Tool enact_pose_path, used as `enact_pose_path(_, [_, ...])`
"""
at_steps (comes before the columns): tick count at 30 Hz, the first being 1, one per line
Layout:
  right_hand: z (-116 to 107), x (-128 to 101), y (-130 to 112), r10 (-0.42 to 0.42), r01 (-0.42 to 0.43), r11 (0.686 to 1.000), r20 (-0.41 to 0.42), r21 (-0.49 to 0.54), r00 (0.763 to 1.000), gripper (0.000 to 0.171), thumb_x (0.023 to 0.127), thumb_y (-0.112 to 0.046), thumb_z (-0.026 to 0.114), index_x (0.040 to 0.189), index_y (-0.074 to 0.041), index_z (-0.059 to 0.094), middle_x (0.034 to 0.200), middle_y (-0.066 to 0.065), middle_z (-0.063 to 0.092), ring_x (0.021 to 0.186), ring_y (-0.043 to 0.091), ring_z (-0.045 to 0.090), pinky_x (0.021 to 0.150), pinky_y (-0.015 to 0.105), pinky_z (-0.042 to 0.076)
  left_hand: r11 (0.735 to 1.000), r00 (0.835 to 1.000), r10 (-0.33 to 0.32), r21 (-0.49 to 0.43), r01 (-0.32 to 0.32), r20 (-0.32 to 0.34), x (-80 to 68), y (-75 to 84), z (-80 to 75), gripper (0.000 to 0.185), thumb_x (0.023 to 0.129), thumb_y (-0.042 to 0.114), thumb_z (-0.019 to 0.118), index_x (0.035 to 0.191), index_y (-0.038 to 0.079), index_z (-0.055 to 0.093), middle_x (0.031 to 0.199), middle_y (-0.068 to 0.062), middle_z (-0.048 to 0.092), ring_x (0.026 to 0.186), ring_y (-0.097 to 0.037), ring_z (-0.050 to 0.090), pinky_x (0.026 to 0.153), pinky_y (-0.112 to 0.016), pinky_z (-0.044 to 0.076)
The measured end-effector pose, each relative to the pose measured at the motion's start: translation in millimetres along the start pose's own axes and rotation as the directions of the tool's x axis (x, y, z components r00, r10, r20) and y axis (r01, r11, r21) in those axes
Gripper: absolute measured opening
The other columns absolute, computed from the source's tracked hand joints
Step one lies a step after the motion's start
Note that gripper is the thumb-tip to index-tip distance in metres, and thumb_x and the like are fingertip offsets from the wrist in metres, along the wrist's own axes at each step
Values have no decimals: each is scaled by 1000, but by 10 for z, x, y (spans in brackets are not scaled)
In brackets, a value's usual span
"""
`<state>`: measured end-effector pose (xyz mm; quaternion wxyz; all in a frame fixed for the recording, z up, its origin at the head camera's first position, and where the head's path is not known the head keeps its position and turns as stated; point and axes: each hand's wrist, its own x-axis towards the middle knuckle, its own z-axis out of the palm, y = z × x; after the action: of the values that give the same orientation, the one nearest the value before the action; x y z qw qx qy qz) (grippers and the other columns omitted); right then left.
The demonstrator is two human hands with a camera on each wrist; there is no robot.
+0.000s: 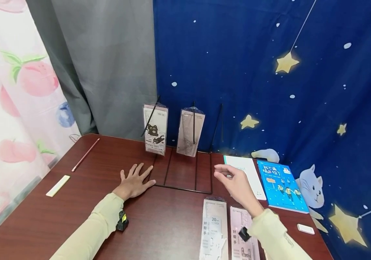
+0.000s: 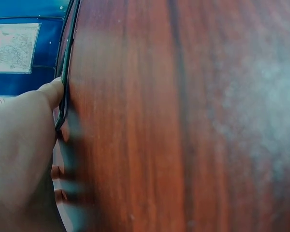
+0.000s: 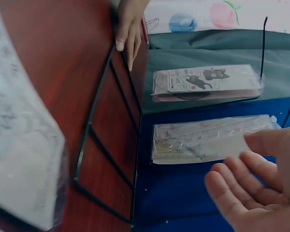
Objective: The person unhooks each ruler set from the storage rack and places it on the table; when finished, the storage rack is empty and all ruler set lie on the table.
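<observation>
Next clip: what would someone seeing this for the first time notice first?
A black wire display rack stands at the back middle of the dark wooden table, with two packaged ruler sets hanging from its prongs against a star-patterned blue backdrop. The left hand lies flat on the table, fingertips at the rack's base frame, while the right hand hovers empty above two more ruler packs lying flat.
</observation>
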<state>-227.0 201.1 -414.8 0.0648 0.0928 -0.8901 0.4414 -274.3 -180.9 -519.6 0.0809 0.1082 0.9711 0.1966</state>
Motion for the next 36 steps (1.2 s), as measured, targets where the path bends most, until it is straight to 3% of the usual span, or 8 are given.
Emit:
enact_pose_path(6, [160,469,-74,-24,30,994,-57,109,998,31,98,-27,74,126,-13,75,118,10,78,111,23,75,98,37,59,1000,1000,-19,17,19,7,-30,8,-1,74,106,61,43,166,22,26,171,-24,17,159,-49,9,116,-83,0])
enact_pose_path(13, [235,979,-127,-46,77,974,-147,212,988,33,97,-30,75,126,-13,75,125,11,76,115,21,73,92,18,55,999,1000,-21,37,20,10,-39,19,-49,72,106,59,44,166,21,28,171,-24,18,158,-50,11,114,-84,3])
enact_pose_path(17, [295,1183,-143,-59,99,968,-178,229,982,38,96,-30,76,128,-9,74,127,12,75,116,23,73,98,26,55,1000,1000,-14,19,14,12,-17,0,-41,75,105,62,43,166,23,26,171,-24,17,159,-49,9,115,-83,0])
enact_pose_path(22, [415,1327,-134,-49,92,962,-168,258,985,40,95,-27,77,130,-8,73,127,13,75,119,26,72,106,42,54,1000,1000,-18,19,17,18,-10,-4,-35,76,105,63,42,167,23,25,172,-22,15,160,-48,7,116,-82,-1])
enact_pose_path(29, [529,1455,-148,-37,72,954,-124,292,992,44,98,-30,74,136,-9,68,134,13,71,127,26,68,109,44,52,999,999,-36,33,36,2,-22,42,-58,71,106,57,44,166,22,27,172,-22,17,159,-48,11,116,-83,2])
enact_pose_path(36, [492,1478,-141,29,13,960,-147,280,989,28,99,-25,73,119,-5,75,117,18,77,109,34,75,103,46,56,999,1000,-24,34,23,18,17,69,-39,73,106,59,43,167,22,25,172,-22,15,159,-48,9,116,-82,2])
